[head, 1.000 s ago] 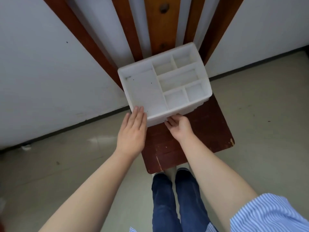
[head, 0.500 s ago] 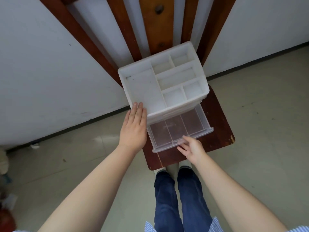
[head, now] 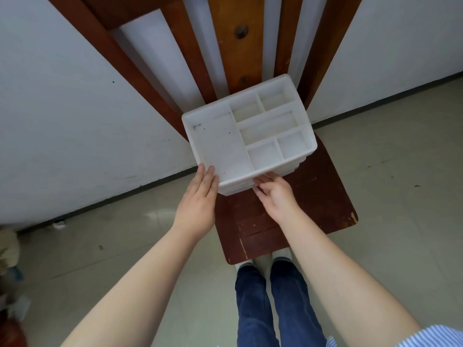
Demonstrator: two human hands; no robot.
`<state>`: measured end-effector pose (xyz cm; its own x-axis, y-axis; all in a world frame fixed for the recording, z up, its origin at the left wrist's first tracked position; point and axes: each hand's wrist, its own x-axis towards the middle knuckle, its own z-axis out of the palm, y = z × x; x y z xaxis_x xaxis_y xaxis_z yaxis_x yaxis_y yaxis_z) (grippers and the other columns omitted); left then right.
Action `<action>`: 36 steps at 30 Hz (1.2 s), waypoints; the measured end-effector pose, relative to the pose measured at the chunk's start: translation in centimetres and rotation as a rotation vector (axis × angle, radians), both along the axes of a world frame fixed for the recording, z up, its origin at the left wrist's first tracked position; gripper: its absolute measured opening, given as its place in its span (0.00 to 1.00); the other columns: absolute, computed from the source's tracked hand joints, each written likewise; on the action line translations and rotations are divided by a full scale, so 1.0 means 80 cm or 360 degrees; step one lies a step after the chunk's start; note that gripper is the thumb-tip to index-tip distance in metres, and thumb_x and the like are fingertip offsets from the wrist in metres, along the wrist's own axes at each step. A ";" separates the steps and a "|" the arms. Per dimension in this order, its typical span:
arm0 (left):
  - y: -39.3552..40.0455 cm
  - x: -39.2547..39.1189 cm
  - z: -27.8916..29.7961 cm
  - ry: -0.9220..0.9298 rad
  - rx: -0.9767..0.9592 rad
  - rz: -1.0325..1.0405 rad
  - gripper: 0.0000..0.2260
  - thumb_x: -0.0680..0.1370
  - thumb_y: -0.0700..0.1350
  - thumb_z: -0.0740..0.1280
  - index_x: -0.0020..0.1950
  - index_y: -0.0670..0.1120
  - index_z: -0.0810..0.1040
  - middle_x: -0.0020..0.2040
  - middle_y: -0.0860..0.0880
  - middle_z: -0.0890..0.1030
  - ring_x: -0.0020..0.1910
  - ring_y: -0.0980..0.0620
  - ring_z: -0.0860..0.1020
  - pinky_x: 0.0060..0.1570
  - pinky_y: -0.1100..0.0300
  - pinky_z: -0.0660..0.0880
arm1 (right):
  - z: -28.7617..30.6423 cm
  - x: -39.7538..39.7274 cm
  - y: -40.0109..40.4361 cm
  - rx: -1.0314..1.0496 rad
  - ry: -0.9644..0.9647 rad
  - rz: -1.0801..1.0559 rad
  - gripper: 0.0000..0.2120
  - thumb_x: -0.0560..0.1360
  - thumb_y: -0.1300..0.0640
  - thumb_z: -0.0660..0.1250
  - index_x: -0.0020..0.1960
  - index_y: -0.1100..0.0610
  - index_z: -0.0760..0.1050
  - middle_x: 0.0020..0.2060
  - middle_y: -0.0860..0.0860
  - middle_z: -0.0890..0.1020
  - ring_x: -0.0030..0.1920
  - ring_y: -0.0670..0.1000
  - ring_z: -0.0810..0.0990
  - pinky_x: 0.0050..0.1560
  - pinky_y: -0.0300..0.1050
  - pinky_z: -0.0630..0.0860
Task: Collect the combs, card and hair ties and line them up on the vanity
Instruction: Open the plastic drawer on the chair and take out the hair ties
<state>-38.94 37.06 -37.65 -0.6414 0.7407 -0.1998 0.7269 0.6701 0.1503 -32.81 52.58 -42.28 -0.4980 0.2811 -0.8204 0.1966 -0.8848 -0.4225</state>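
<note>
Looking down from the head view, you stand at a dark wooden chair [head: 313, 211] with a white plastic organizer [head: 225, 146] sitting on the far part of its seat, back against the slatted chair back. Organizer top has one big compartment on the left and five smaller ones on the right, all bare white inside apart from a few dark specks. Drawer fronts on its near face sit flush.

Your left hand [head: 196, 204] lies flat, fingers [head: 204, 176] straight and together, tips touching the organizer's near-left corner; grip fully open, holding nothing. Your right hand [head: 278, 196] is at the near face, fingers curled against the drawer front under the top rim; can't tell whether that grip is actually closed on the drawer edge or only touching it.

Combs, card, hair ties: none visible in this view, neither in the tray nor on the seat.

Floor is pale tile, white walls to left and right, your jeans [head: 265, 309] near the bottom edge.
</note>
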 end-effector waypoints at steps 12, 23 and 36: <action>0.013 0.010 0.009 0.0032 -0.0037 -0.0066 0.09 0.74 0.36 0.69 0.53 0.37 0.81 0.60 0.37 0.80 0.66 0.36 0.72 0.60 0.43 0.74 | 0.001 0.052 -0.005 -0.0097 -0.0008 0.0008 0.13 0.78 0.72 0.54 0.42 0.58 0.70 0.37 0.55 0.74 0.40 0.53 0.76 0.63 0.58 0.66; 0.044 -0.019 0.036 0.0232 -0.0164 -0.0312 0.12 0.47 0.35 0.81 0.22 0.41 0.80 0.24 0.44 0.82 0.35 0.46 0.86 0.37 0.45 0.82 | -0.004 -0.015 0.021 -0.0068 0.0039 -0.0083 0.15 0.76 0.74 0.51 0.45 0.58 0.70 0.37 0.54 0.77 0.40 0.52 0.77 0.56 0.52 0.72; 0.033 0.016 0.010 0.0164 0.0074 -0.0094 0.14 0.62 0.29 0.74 0.47 0.31 0.82 0.51 0.32 0.83 0.53 0.32 0.81 0.49 0.35 0.76 | 0.003 0.127 -0.018 -0.0163 -0.0140 -0.0029 0.12 0.78 0.70 0.55 0.42 0.57 0.69 0.33 0.53 0.85 0.45 0.52 0.80 0.61 0.54 0.68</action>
